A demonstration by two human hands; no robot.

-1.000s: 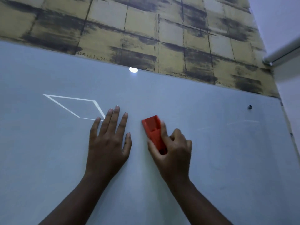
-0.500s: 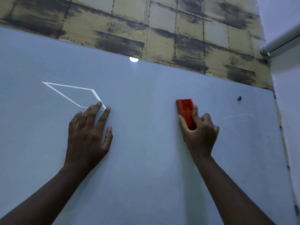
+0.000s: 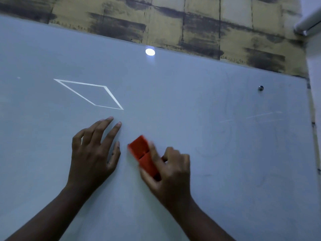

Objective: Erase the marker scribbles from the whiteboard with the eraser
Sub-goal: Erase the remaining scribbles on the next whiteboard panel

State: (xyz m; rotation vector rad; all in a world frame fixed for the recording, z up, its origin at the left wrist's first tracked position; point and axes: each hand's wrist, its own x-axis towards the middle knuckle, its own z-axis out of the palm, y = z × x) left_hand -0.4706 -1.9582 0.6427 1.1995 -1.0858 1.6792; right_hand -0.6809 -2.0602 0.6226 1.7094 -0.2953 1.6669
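A large pale whiteboard (image 3: 173,94) fills most of the head view. My right hand (image 3: 169,173) grips a red eraser (image 3: 142,152) and presses it against the board, tilted up to the left and blurred. Just left of it, my left hand (image 3: 94,152) rests flat on the board with fingers spread, a small gap from the eraser. Faint marker scribbles (image 3: 224,126) show on the right part of the board. A bright four-sided outline (image 3: 90,93) lies above my left hand.
Yellow and black tiled wall (image 3: 173,23) runs above the board. A round light spot (image 3: 150,52) sits at the board's top edge. A small metal stud (image 3: 260,88) is near the top right corner. A white wall (image 3: 314,84) borders the right side.
My right hand swept the eraser right and up, then back left and down beside my left hand. My left hand has stayed flat on the board.
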